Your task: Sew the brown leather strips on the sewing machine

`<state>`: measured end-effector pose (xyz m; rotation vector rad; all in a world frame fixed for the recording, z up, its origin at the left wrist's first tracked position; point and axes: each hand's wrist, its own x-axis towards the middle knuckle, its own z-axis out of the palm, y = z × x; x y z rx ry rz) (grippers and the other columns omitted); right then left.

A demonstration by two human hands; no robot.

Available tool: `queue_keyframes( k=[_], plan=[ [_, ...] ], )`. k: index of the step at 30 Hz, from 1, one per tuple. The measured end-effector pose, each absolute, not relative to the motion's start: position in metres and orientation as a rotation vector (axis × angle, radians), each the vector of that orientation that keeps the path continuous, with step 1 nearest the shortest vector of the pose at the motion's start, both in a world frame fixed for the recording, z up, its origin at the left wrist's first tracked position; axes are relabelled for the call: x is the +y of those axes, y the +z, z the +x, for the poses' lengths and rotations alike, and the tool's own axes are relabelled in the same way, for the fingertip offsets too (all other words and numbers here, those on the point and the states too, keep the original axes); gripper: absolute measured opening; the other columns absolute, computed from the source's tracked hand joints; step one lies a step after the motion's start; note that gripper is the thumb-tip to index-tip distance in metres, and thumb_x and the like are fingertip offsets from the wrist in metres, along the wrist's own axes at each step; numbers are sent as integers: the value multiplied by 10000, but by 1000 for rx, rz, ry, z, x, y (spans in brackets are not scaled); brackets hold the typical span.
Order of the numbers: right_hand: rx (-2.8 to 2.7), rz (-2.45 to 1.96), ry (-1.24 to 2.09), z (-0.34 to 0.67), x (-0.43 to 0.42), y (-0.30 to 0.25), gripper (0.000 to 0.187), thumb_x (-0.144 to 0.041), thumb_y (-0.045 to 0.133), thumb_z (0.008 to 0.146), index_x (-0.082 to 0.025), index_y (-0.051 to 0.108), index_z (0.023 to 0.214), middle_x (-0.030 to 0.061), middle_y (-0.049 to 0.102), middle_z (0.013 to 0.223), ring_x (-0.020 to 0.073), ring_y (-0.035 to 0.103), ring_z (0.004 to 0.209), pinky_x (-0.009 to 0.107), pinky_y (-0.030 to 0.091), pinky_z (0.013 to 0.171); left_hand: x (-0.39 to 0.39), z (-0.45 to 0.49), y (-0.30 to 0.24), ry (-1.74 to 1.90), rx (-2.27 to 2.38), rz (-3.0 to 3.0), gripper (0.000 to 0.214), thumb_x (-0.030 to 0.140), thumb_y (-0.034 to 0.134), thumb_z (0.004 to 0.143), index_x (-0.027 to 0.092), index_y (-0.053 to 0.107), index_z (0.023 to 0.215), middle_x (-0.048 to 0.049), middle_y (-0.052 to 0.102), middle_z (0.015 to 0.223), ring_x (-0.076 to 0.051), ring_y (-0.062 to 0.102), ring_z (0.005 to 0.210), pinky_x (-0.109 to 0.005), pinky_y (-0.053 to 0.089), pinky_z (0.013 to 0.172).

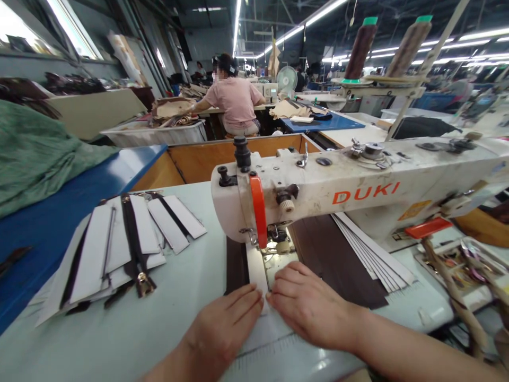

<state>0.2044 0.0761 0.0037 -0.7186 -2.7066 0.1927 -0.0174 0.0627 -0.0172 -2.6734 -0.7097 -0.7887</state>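
A white strip [256, 265] lies under the needle area of a white sewing machine [310, 191], with a dark brown strip [236, 262] along its left side. My left hand [226, 326] is closed at the near left edge of the white strip, fingers together and thumb hidden. My right hand [310, 305] is closed too, its bent fingertips pressed at the strip's right edge just in front of the lit presser foot [276, 249]. The fingertips of both hands almost meet. A dark brown panel [330, 254] lies beyond my right hand, under the machine arm.
White panels with dark zippers [133, 239] are piled on the left of the table [194, 286]. White strips [374, 254] fan out under the machine arm. At right sit a tool tray [473, 265] and thread cones [360, 50]. A person [238, 101] works ahead.
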Motion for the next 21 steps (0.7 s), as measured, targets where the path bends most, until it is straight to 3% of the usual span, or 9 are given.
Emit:
queue_keyframes(
  k=[7, 14, 21],
  plan=[
    [-2621, -872, 101, 194, 96, 1, 166, -166, 451, 954, -154, 606, 897, 37, 613, 864, 190, 496, 884, 343, 324, 883, 90, -21, -16, -696, -742, -2642, 309, 50, 313, 950, 98, 615, 1000, -71, 704, 946, -148, 678, 920, -258, 552, 849],
    [-2519, -1042, 45, 184, 103, -7, 168, -177, 456, 947, -146, 617, 982, 63, 649, 945, 216, 521, 908, 370, 335, 885, 118, -21, -8, -705, -744, -2600, 324, 78, 265, 967, 90, 584, 1025, -96, 704, 967, -145, 669, 939, -242, 535, 854],
    [-2487, -1045, 55, 184, 102, -8, 191, -167, 448, 945, -144, 629, 1000, 63, 635, 874, 210, 501, 860, 364, 354, 841, 136, -18, -6, -694, -781, -2605, 320, 27, 299, 922, 104, 600, 997, -80, 708, 901, -158, 681, 877, -252, 528, 851]
  ],
)
